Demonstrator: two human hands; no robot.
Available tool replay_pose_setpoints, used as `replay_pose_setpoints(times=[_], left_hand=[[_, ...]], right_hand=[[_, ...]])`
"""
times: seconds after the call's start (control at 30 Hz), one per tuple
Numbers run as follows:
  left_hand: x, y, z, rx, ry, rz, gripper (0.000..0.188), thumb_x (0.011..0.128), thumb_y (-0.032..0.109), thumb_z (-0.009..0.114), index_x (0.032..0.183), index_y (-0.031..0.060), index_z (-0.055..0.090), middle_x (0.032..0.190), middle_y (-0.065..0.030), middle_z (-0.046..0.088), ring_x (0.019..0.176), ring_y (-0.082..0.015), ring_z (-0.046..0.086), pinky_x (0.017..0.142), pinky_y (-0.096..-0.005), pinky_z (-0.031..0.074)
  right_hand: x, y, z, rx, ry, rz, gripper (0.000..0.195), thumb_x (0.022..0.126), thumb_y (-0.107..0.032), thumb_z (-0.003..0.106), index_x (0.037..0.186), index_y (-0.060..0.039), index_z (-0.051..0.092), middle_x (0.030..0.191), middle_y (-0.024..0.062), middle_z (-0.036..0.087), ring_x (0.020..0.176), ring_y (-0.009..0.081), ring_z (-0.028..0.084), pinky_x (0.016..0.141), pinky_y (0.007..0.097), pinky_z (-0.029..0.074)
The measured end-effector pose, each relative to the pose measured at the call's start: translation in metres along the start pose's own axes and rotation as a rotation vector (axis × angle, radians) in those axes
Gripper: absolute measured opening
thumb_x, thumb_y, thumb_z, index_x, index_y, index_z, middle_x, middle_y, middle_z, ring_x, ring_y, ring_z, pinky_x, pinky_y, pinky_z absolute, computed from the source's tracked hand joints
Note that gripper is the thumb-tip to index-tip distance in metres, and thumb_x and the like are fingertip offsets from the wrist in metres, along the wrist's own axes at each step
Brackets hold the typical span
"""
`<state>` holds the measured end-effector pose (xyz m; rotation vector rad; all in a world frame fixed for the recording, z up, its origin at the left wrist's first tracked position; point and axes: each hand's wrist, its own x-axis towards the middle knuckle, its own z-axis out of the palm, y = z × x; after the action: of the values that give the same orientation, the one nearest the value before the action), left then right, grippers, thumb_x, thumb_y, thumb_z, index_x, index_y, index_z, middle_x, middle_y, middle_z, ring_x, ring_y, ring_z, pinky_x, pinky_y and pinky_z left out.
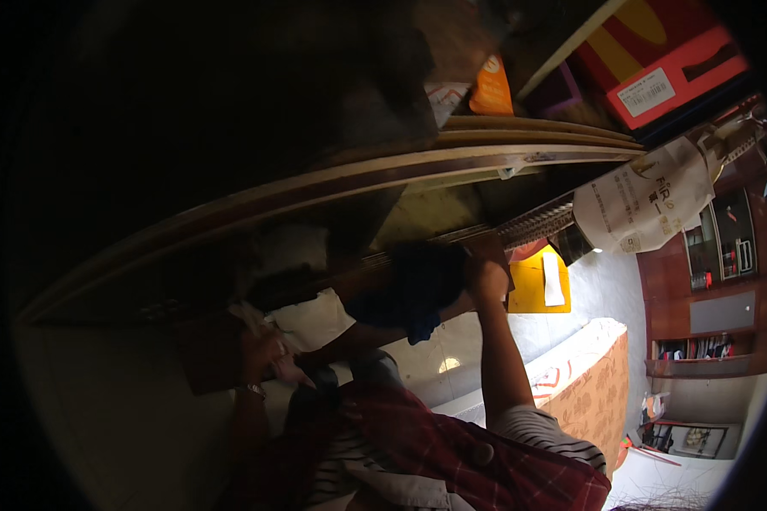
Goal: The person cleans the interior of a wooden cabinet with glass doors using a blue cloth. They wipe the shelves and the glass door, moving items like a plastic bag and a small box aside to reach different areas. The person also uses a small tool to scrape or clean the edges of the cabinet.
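In deep shadow at the lower left, my left hand (262, 351), with a metal band on the wrist, holds a pale, crumpled, thin item (248, 314). Beside it lies a white sheet or cloth (316, 320). My right hand (489, 280) is bent closed at the edge of a brown wooden panel (497, 252), which looks like part of an open drawer. Dark blue cloth (422, 287) bunches just left of that hand; whether the fingers grip the cloth or the panel is unclear. A further pale item (294, 249) lies in the shadow above.
A long, curved-looking wooden edge (332, 175) crosses above my hands. Beyond it are an orange packet (493, 89) and a red box (677, 76). A printed paper bag (645, 195) lies at the right. A yellow board (537, 287) and a patterned, cloth-covered piece of furniture (588, 383) are farther right.
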<state>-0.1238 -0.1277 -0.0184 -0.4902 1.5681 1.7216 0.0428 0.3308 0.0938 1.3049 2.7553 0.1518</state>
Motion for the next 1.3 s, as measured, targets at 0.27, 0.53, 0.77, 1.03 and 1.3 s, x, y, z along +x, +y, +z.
replay_pose_setpoints(times=[0.27, 0.53, 0.77, 1.03, 1.3], left_hand=[[0.051, -0.043, -0.064, -0.034, -0.22, -0.067, 0.02, 0.081, 0.013, 0.067, 0.092, 0.0021, 0.054, 0.067, -0.0048, 0.055, 0.055, -0.0148, 0.056, 0.049, -0.0288, 0.049], [-0.021, 0.033, 0.025, 0.195, 0.024, 0.073, 0.015, 0.082, 0.011, 0.066, 0.083, 0.0004, 0.055, 0.061, -0.0062, 0.055, 0.049, -0.0153, 0.054, 0.044, -0.0276, 0.046], [-0.013, 0.012, 0.003, 0.196, 0.034, 0.087, 0.017, 0.079, 0.008, 0.066, 0.086, -0.0033, 0.056, 0.063, -0.0077, 0.057, 0.057, -0.0176, 0.061, 0.048, -0.0318, 0.053], [-0.027, 0.039, 0.026, 0.296, 0.095, 0.09, 0.011, 0.079, 0.006, 0.064, 0.078, -0.0033, 0.058, 0.062, -0.0083, 0.058, 0.053, -0.0169, 0.059, 0.042, -0.0275, 0.046], [-0.015, 0.022, 0.016, 0.217, 0.01, 0.186, 0.008, 0.081, 0.006, 0.062, 0.083, 0.0, 0.057, 0.065, -0.0063, 0.057, 0.053, -0.014, 0.056, 0.043, -0.027, 0.044]], right_hand=[[0.003, -0.068, -0.025, 1.178, 0.143, -0.206, 0.013, 0.082, -0.016, 0.063, 0.076, -0.0046, 0.064, 0.061, 0.0073, 0.061, 0.054, 0.0154, 0.056, 0.052, 0.0326, 0.044], [0.004, -0.126, 0.003, 1.007, -0.493, -0.443, 0.026, 0.086, -0.026, 0.06, 0.087, -0.0006, 0.063, 0.071, 0.0128, 0.063, 0.065, 0.0246, 0.061, 0.061, 0.0351, 0.047], [-0.009, -0.095, -0.032, 0.477, -0.348, -0.647, 0.038, 0.088, -0.021, 0.048, 0.125, -0.0156, 0.051, 0.1, 0.0191, 0.064, 0.087, 0.0354, 0.063, 0.074, 0.0426, 0.051], [0.001, -0.125, -0.022, -0.02, -0.442, -0.753, 0.04, 0.082, -0.013, 0.051, 0.121, -0.0199, 0.055, 0.089, 0.0116, 0.066, 0.08, 0.0281, 0.066, 0.064, 0.0383, 0.053], [0.005, -0.139, 0.008, -0.086, -0.287, -0.97, 0.027, 0.081, -0.015, 0.052, 0.106, -0.0113, 0.061, 0.084, 0.0124, 0.067, 0.077, 0.0272, 0.067, 0.063, 0.0394, 0.054]])
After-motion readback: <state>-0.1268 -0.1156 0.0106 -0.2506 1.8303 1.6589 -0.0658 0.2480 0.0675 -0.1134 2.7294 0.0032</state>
